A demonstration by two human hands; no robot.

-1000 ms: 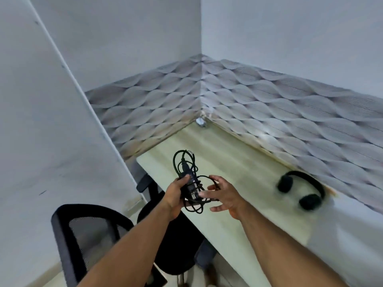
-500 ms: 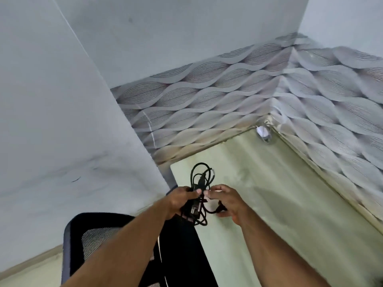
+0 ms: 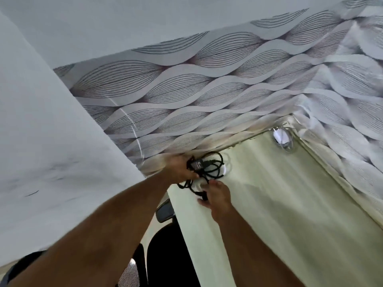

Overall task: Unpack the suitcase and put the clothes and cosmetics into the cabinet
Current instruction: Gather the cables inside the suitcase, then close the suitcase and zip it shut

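Now the black chair sits nearest, below the forearms, its mesh back showing under the left arm. Just past it, the right hand rests at the near edge of the pale surface, fingers curled round the plug end of the black charger cable. Beyond that grip and slightly left, the left hand closes round the adapter brick and its loops, holding the bundle just above the surface. Compared with a second ago, both hands have carried the coil from over the chair side forward to the surface's left rear corner, and the view has swung left so the headphones are gone from sight. That suggests the cable is being set down here, or led toward a round opening in the surface just beyond the coil, rather than taken to the cabinet; neither suitcase nor cabinet is in view. Farther right of the grip, a small white object lies in the far corner, under the wave-patterned wall.
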